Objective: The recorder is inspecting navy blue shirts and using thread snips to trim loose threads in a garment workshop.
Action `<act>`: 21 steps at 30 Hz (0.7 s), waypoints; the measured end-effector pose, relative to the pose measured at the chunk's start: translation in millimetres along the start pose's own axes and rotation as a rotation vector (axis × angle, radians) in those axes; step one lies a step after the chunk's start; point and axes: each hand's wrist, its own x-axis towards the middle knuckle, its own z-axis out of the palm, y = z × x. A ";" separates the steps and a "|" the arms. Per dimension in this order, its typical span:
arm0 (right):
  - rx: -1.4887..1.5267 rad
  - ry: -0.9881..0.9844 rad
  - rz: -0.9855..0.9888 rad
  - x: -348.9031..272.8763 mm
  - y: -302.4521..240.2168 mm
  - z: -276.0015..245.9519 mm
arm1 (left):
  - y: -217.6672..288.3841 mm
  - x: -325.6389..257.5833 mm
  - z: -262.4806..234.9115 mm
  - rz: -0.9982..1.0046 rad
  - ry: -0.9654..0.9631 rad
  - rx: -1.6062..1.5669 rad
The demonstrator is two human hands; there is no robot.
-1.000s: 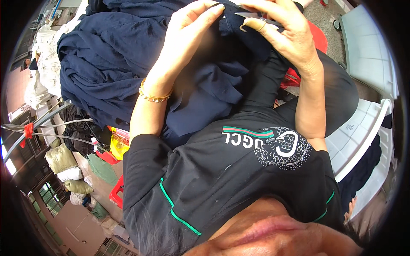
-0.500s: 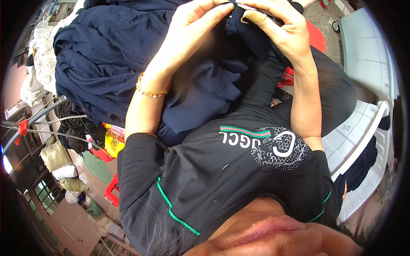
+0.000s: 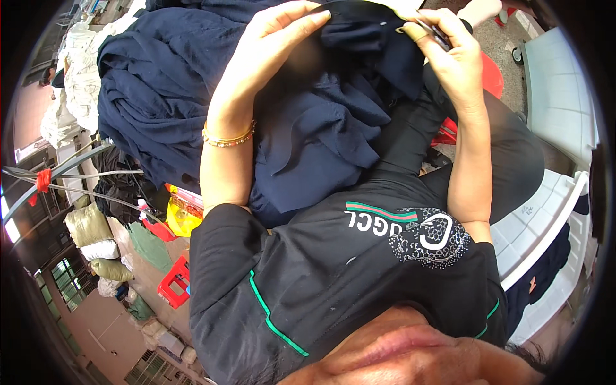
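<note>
Near the top edge, my left hand [image 3: 266, 51] pinches the edge of a navy garment [image 3: 359, 42] between thumb and fingers. Its dark band is stretched across to my right hand [image 3: 454, 61]. That hand is closed around a slim, dark metal tool that looks like thread snips [image 3: 439, 37], mostly hidden by the fingers. A small pale yellow loop [image 3: 402, 29] shows by my right thumb tip. More navy cloth [image 3: 321, 141] hangs in folds over my lap, below the hands.
A big heap of navy fabric [image 3: 160, 83] lies to the left, with white cloth [image 3: 83, 90] behind it. A red stool [image 3: 173, 282] and a yellow bag [image 3: 183, 218] stand lower left. White plastic bins [image 3: 532, 237] are at the right, one holding dark cloth.
My hands have moved apart, the right one farther right, and the garment's edge now spans between them. The dark metal tool shows more in my right hand.
</note>
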 end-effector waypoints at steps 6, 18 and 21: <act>0.231 0.045 -0.467 9.2 -33.4 42.5 | 2.6 0.1 4.3 -0.019 -0.022 -0.041; -0.217 -0.080 -0.284 -2.1 -59.4 33.9 | -4.7 -1.7 6.1 -0.025 -0.035 0.001; 0.327 0.196 -0.746 14.8 -12.1 63.6 | -6.0 2.1 4.6 -0.011 -0.105 0.050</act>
